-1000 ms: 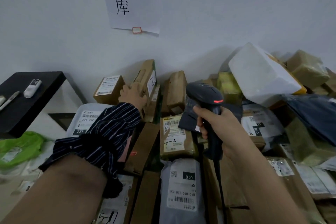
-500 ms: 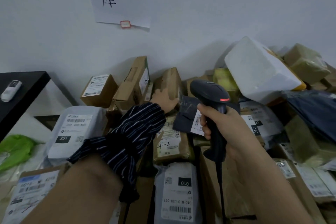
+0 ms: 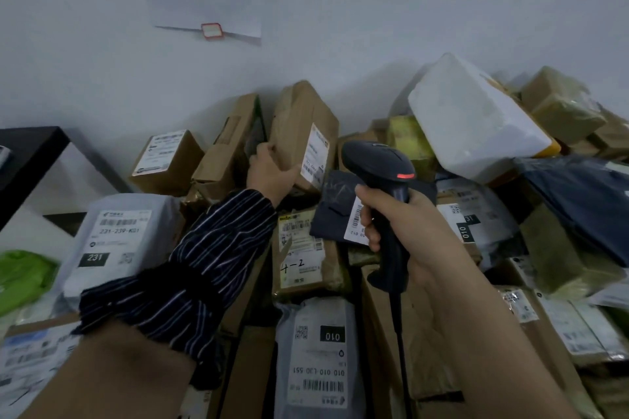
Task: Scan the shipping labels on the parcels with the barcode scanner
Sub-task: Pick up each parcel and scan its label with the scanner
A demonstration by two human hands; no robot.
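Head view: left hand [image 3: 272, 173] seemingly grips tilted parcel [image 3: 299, 119]; right hand [image 3: 418, 231] holds scanner [image 3: 374, 163].

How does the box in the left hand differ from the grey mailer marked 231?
The cardboard box is brown and rigid; the grey mailer is a soft bag. The box stands tilted on end, gripped by the left hand; the mailer lies label-up, untouched. Both are labelled parcels.

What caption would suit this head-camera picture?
Left hand grips a brown parcel while right hand holds the barcode scanner near its label.
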